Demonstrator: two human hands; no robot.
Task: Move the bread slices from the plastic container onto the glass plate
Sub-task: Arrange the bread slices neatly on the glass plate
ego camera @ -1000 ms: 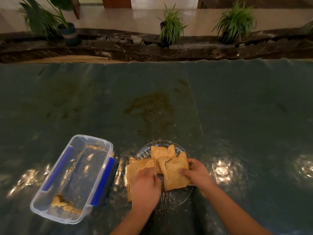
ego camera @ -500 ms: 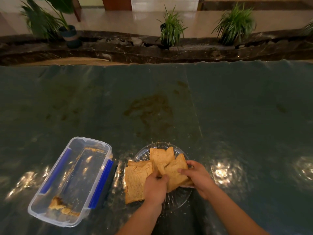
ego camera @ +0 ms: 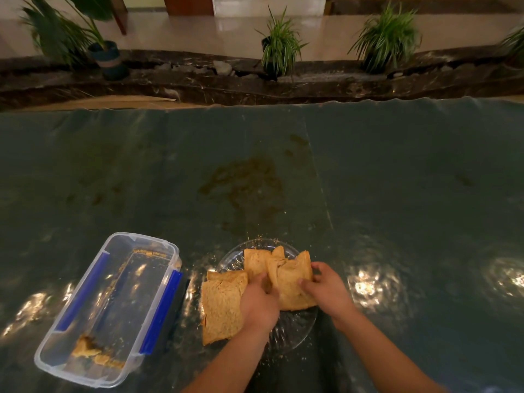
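A clear glass plate [ego camera: 295,333] sits near the table's front edge with several brown bread slices on it. A torn slice [ego camera: 286,282] lies on the plate's right half, gripped on its left by my left hand [ego camera: 259,304] and on its right by my right hand [ego camera: 326,290]. A larger slice [ego camera: 222,310] hangs over the plate's left rim onto the table. Another slice [ego camera: 256,260] lies at the back of the plate. The clear plastic container [ego camera: 85,373] with blue clips stands to the left, holding only bread scraps [ego camera: 85,348].
A dark green plastic sheet [ego camera: 397,194] with a brown stain [ego camera: 243,182] covers the table. Crumbs lie around the plate. Beyond the far edge runs a dark stone ledge [ego camera: 312,86] with potted plants [ego camera: 279,46].
My left hand slid right off the large left slice, uncovering it, and now grips the torn slice together with my right hand. The view shifted slightly.
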